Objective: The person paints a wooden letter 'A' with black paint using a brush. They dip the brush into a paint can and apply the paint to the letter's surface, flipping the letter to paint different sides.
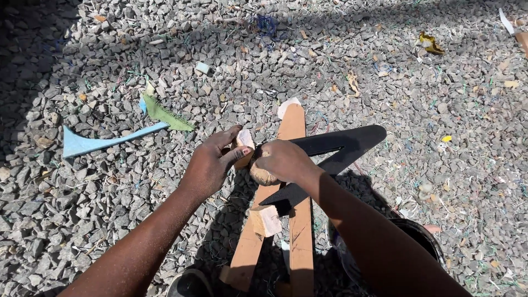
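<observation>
Left hand [212, 162] pinches a pale wood chunk [243, 144] — right hand [280, 160] fisted around a rounded tan lump [262, 176], over joined planks [294, 220] on gravel [110, 66].

Open gravel [440, 82] right, ahead; black angled piece [335, 154], wooden frame [300, 231] block centre.

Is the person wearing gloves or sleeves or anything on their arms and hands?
No. Both arms are bare up to the picture's edge: no sleeves, gloves, watch or rings show. The left hand and right hand look dusty, with short fingernails.
</observation>
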